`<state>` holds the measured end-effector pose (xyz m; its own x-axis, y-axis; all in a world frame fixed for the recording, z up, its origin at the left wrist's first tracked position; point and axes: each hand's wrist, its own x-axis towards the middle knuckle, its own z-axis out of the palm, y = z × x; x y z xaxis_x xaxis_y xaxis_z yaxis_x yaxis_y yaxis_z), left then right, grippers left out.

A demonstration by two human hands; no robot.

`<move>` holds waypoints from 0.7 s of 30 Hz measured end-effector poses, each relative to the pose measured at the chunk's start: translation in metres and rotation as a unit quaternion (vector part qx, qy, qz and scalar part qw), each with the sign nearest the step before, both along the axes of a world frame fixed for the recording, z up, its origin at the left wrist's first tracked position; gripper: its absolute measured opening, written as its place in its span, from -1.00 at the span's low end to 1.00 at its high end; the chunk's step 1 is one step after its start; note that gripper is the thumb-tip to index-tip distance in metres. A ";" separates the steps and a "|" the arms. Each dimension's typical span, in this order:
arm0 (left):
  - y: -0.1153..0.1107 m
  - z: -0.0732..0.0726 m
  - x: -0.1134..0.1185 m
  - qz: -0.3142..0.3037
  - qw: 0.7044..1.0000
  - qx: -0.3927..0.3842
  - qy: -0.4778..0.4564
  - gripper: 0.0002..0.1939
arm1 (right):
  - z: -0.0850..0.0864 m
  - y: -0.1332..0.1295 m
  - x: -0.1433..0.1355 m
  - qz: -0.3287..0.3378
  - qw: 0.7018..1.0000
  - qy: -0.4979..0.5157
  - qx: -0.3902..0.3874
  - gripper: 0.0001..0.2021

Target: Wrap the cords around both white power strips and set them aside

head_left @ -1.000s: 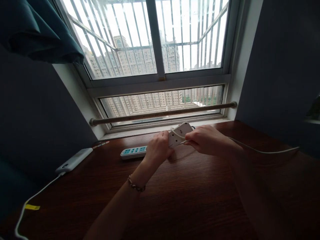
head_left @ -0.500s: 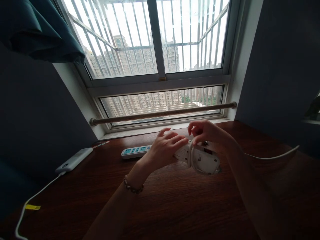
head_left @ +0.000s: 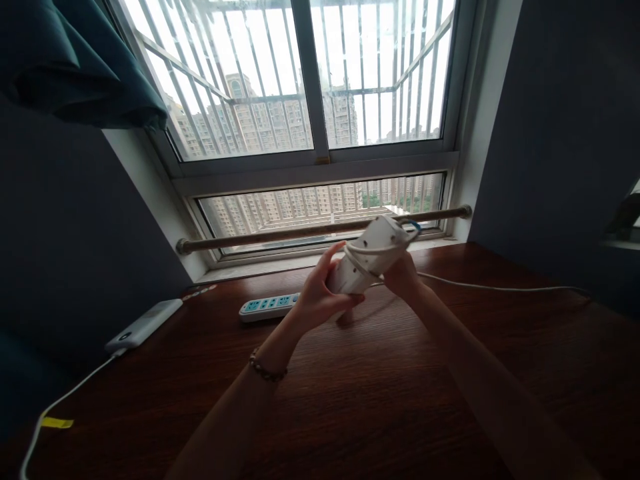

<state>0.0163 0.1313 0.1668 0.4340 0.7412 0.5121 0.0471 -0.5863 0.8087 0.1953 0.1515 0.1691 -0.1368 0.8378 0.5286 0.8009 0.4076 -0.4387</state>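
I had a white power strip lifted off the wooden desk, held between both hands and tilted so its far end pointed up toward the window. My left hand was closed around its lower end, thumb along the top and fingers curled underneath, gripping it firmly. My right hand sat behind and under the upper half of the strip, mostly hidden by it; it touched the strip, but I could not tell how tightly those fingers were closed. A white cord looped over the top of the strip's body, just above my left thumb, and from under my right hand it ran away to the right, lying along the desk. A small loop of it showed at the strip's raised end. Just below and to the left of my left hand, a second power strip with blue sockets lay flat on the desk, near but not touching my grip. Farther left of my hands, well apart, a white power bank rested at the desk's edge with its own cable trailing toward me. No containers showed anywhere around my hands.
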 end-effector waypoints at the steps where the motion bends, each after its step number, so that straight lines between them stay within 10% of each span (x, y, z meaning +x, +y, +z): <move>1: 0.002 0.003 -0.002 0.006 0.998 -0.040 -0.056 -0.18 | -0.001 0.001 0.005 -0.036 0.999 -0.016 0.025 -0.63; 6: 0.021 0.020 -0.027 0.113 0.963 -0.086 -0.230 -0.58 | -0.004 0.008 0.037 -0.089 0.981 -0.140 0.099 -0.68; 13: 0.055 0.011 -0.055 0.282 0.933 -0.103 -0.199 -0.35 | -0.001 0.004 0.048 -0.010 0.977 -0.182 0.113 -0.73; 17: 0.063 -0.008 -0.048 0.439 0.894 -0.008 0.085 -0.24 | 0.012 -0.019 0.036 0.001 0.958 -0.236 0.163 -0.69; 21: 0.059 -0.025 -0.031 0.424 0.840 0.083 0.329 -0.30 | 0.024 -0.038 0.023 0.042 0.950 -0.255 0.173 -0.69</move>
